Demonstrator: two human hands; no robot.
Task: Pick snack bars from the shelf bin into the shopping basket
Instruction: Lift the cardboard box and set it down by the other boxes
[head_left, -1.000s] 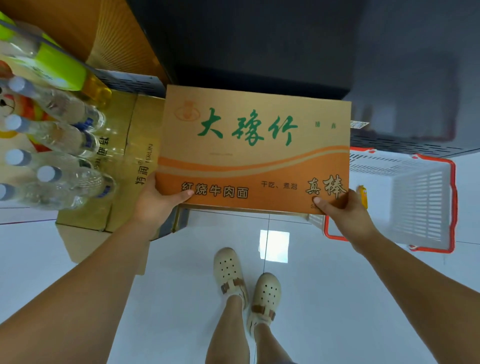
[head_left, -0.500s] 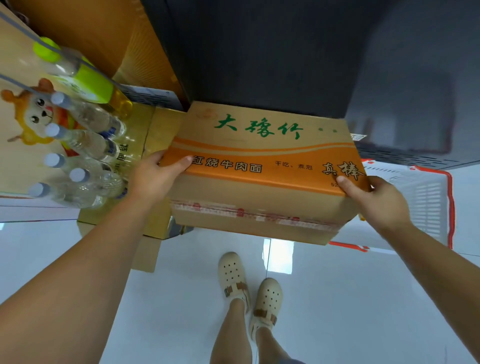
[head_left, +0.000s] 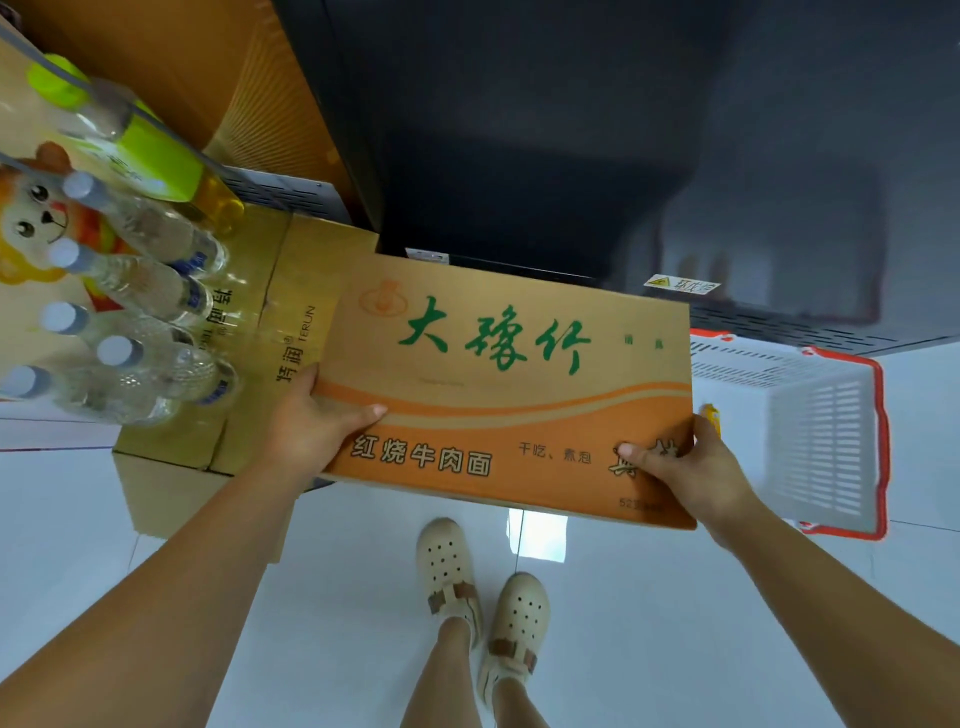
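A dark shelving unit (head_left: 571, 130) rises over pale floor tiles (head_left: 675, 623). The printed carton (head_left: 509, 384) is held level at its foot, long axis left to right, print facing up. A white, red-rimmed shopping basket (head_left: 831, 441) sits right, apparently empty. Left hand (head_left: 311, 431) and right hand (head_left: 691, 467) clamp the carton's near corners.

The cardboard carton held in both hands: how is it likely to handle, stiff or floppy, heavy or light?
The cardboard carton likely stays stiff: its printed face looks flat and unbowed. Probably light for its size, since the left hand and right hand hold it just by the near corners. Its smooth face could slip.
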